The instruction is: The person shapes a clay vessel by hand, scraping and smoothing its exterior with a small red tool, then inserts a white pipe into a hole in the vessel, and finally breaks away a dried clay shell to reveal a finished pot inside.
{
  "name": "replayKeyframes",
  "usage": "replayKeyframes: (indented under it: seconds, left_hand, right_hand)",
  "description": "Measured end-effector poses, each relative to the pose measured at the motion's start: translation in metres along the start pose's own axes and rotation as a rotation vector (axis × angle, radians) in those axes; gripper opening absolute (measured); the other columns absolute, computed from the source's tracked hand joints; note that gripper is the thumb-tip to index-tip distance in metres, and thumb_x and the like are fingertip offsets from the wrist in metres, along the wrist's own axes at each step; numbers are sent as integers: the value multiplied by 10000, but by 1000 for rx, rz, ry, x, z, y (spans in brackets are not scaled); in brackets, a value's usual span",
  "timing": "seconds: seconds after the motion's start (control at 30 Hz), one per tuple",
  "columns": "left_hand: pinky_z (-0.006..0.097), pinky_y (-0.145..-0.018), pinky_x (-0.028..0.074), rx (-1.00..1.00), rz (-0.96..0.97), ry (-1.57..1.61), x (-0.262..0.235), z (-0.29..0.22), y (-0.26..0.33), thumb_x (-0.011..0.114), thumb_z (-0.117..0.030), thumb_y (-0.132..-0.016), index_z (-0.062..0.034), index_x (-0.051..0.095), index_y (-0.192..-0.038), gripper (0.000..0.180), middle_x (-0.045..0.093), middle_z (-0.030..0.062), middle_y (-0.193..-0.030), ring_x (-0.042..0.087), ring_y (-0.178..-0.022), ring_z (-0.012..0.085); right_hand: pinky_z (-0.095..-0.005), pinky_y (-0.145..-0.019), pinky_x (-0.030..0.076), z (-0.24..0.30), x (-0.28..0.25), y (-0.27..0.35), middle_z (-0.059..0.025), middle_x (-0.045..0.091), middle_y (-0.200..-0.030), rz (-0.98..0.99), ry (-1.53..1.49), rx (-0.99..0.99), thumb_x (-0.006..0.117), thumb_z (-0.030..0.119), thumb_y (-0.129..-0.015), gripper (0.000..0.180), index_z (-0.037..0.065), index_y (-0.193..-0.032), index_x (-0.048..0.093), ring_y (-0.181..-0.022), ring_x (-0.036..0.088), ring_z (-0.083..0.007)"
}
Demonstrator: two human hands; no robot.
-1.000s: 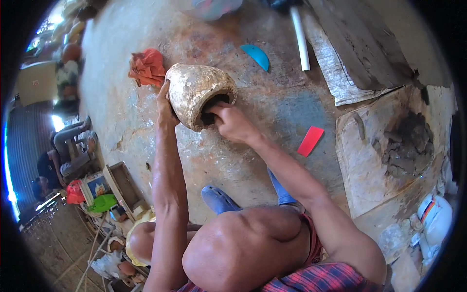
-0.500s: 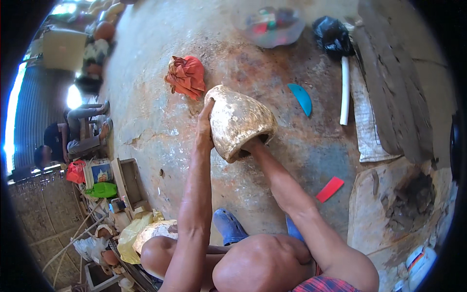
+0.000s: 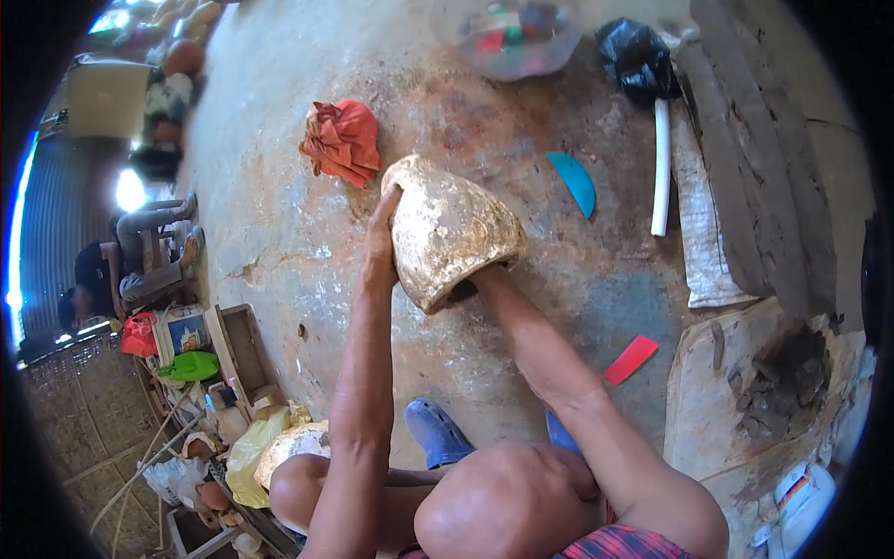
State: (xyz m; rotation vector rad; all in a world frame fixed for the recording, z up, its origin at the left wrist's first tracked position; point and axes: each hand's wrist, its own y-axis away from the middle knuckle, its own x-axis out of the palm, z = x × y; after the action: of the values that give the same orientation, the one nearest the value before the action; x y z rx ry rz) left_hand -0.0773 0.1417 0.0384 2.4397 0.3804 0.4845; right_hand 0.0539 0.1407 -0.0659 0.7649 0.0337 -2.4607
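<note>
We see a pale, mottled clay pot [image 3: 452, 228] lying on its side at the centre of the frame, on the stained concrete floor [image 3: 279, 186]; its mouth faces the lower part of the picture. The left hand [image 3: 382, 244] lies flat against the pot's outer wall on its left side, fingers stretched upward along the surface, pressing rather than gripping. The right hand is inside the pot, hidden past the wrist, so we cannot tell whether it is clenched or spread; only the right forearm [image 3: 531, 335] shows, running from the pot's mouth down to the lower right.

Just to the upper left of the pot lies a crumpled orange-red cloth [image 3: 343, 140]; to its right, a little apart, a curved blue scraper [image 3: 573, 182], and beyond that a white tube [image 3: 660, 168] lying upright in the frame. A flat red piece [image 3: 630, 360] sits at the lower right, near the right forearm; a clear bowl [image 3: 507, 37] of mixed small things rests at the top edge, with a black bag [image 3: 638, 58] beside it.
</note>
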Motion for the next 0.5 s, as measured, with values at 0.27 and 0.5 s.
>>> replayKeyframes:
  seconds: [0.27, 0.5]
  left_hand:
    - [409, -908, 633, 43, 7, -67, 4, -6, 5, 666, -495, -1017, 4, 608, -1407, 636, 746, 149, -1232, 761, -1026, 252]
    - [443, -975, 610, 58, -15, -112, 12, -10, 7, 584, -464, -1063, -6, 568, -1447, 598, 716, 173, -1295, 735, -1111, 294]
  right_hand:
    - [-485, -1132, 475, 1, -5, 6, -233, 648, -1400, -140, -34, -64, 674, 152, -927, 461, 41, -1374, 649, -1296, 623, -388]
    - [-485, -1154, 460, 33, 10, 64, -232, 634, -1431, -327, -8, -276, 683, 159, -927, 487, 46, -1399, 636, -1327, 607, -388]
